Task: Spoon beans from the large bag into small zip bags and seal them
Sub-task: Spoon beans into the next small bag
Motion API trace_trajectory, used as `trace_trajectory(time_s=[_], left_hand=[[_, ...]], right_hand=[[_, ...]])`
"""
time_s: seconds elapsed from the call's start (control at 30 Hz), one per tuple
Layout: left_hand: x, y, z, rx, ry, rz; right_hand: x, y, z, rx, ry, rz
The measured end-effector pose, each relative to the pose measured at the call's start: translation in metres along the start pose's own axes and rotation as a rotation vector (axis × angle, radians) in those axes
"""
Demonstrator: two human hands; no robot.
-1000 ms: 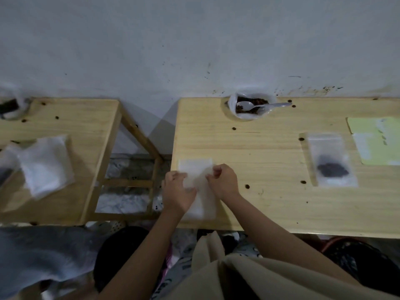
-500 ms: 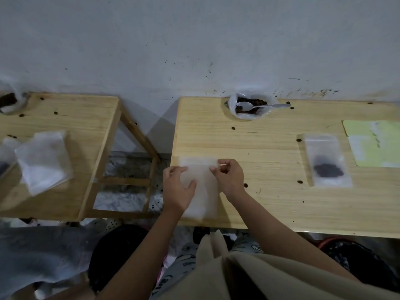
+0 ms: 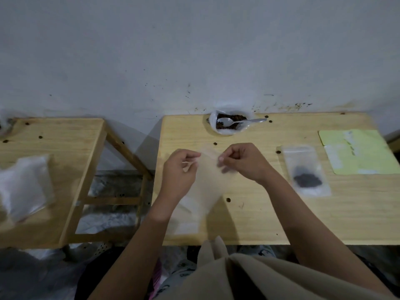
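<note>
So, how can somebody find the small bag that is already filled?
Look at the right wooden table. The filled zip bag lies flat on it, right of both hands, beside the green sheet. Unlike the empty bag being held, it has a dark heap of beans inside.

Pretty sure I'm working at home, not in any proper workspace. My two plain wooden tables are shoved against a scuffed, stained white wall. There's a bag of beans with a kitchen spoon in it, and the floor underneath looks like marble tile, though it's blurry.
</note>
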State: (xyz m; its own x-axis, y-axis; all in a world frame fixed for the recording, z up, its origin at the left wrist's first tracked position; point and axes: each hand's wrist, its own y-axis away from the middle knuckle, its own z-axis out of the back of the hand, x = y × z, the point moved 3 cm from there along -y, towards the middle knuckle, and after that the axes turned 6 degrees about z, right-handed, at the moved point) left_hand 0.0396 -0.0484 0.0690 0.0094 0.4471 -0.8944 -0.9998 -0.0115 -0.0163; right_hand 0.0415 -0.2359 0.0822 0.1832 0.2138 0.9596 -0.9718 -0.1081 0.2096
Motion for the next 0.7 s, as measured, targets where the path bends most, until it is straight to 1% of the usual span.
trace_trajectory(time_s=[0.07, 0.1, 0.13, 0.2, 0.27, 0.33, 0.57, 0.7], left_hand=[[-0.022, -0.009, -0.008, -0.065, -0.031, -0.097], [-0.033, -0.013, -0.013, -0.085, -0.011, -0.120], [-0.045, -0.015, -0.018, -0.087, 0.039, -0.113], [-0.068, -0.018, -0.031, -0.029, 0.201, -0.042], [-0.085, -0.022, -0.045, 0.027, 0.310, 0.015], [-0.097, -0.027, -0.056, 0.031, 0.346, 0.044], [-0.117, -0.042, -0.073, -0.017, 0.287, 0.044], [-0.118, -0.050, -0.079, 0.005, 0.277, 0.088]], right_hand=[[0.010, -0.001, 0.020, -0.134, 0.058, 0.030], [0.012, -0.002, 0.030, -0.199, 0.054, 0.048], [0.015, -0.001, 0.038, -0.242, 0.030, 0.059], [0.019, 0.001, 0.049, -0.280, -0.029, 0.076], [0.024, 0.005, 0.058, -0.303, -0.076, 0.098], [0.028, 0.006, 0.066, -0.319, -0.101, 0.122], [0.026, 0.005, 0.084, -0.316, -0.152, 0.101], [0.023, 0.002, 0.092, -0.283, -0.226, 0.068]])
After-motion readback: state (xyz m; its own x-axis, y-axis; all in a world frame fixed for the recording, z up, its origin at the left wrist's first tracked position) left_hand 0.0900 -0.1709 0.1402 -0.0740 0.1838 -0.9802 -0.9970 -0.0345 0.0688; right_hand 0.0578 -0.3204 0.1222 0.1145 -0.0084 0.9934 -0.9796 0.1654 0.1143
